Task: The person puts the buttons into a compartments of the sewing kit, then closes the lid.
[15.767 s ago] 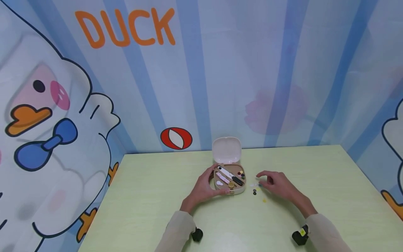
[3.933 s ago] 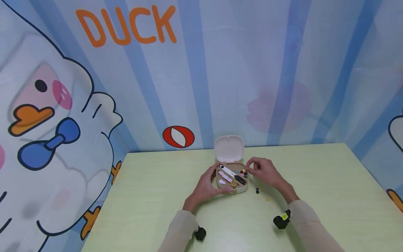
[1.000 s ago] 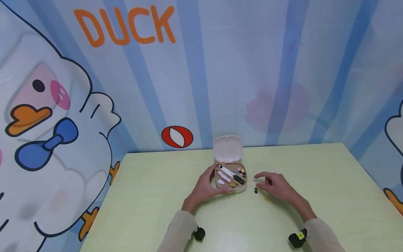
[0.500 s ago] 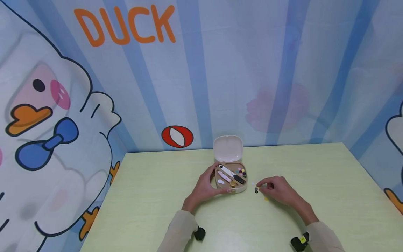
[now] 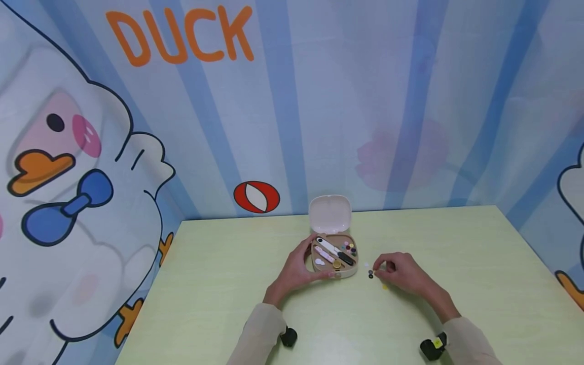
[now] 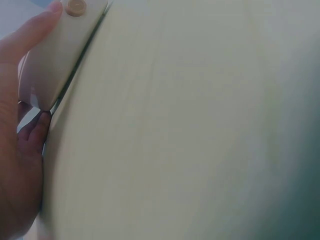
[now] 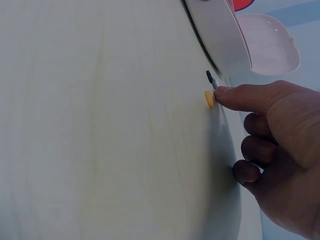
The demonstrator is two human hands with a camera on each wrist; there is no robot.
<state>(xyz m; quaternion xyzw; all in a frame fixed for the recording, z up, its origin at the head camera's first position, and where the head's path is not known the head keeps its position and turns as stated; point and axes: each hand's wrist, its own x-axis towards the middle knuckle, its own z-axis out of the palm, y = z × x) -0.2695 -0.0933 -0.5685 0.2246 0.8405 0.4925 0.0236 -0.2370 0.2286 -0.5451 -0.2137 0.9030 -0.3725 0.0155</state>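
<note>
A small pale hinged case stands on the table with its lid up. My left hand grips its left side, thumb along the front by a round clasp. Inside lie a long white-and-black tool, a pink stick-like piece, a gold round piece and several coloured buttons. To the right, my right hand has thumb and index fingertips together at the table, right beside a grey button and a black button. I cannot tell whether a button is between them.
A yellow button lies just below the right hand, and a whitish button lies between hand and case. The light wood table meets a duck-print backdrop behind the lid.
Several buttons from the table are now gone from there, and the case holds more. Over the last second the right thumb and index closed together near the dark buttons. The left hand stayed on the case.
</note>
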